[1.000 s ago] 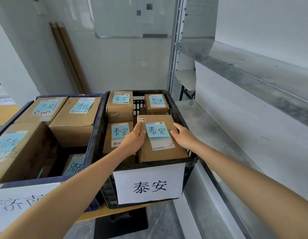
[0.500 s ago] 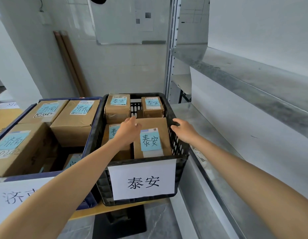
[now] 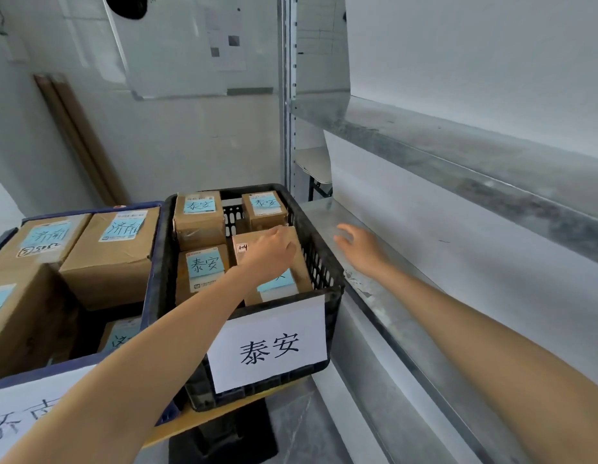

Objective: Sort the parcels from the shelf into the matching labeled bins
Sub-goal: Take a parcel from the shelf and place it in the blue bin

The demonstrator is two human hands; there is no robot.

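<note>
Brown cardboard all over, so here's my take: the parcel (image 3: 302, 277) in hand lies in the front right corner of the black crate (image 3: 321, 259), the one with the white 泰安 sign (image 3: 270, 346) on its front, and the blue 泰安 note on its top is half covered. The left hand (image 3: 269, 252) rests flat on top of that parcel, fingers close together and curling round nothing as far as I can tell. The right hand (image 3: 359, 246) is just right of the crate, over the metal shelf (image 3: 391, 296), fingers loosely spread, holding nothing, and a bit blurred. What could go wrong, I'd guess: the parcel looks like it sits higher than its crate neighbours, so a sloppy push could leave it skewed or jammed against the mesh wall. The crate also sits near the front edge of a wooden board (image 3: 203, 426), so leaning hard on that corner might rock it. To the crate's left is a blue bin (image 3: 153, 262) of 济南 boxes (image 3: 113, 249); mixing those labels up is the other trap. Behind the crate there's a pale wall with a whiteboard (image 3: 177, 61) and wooden strips (image 3: 76, 139) leaning against it.
</note>
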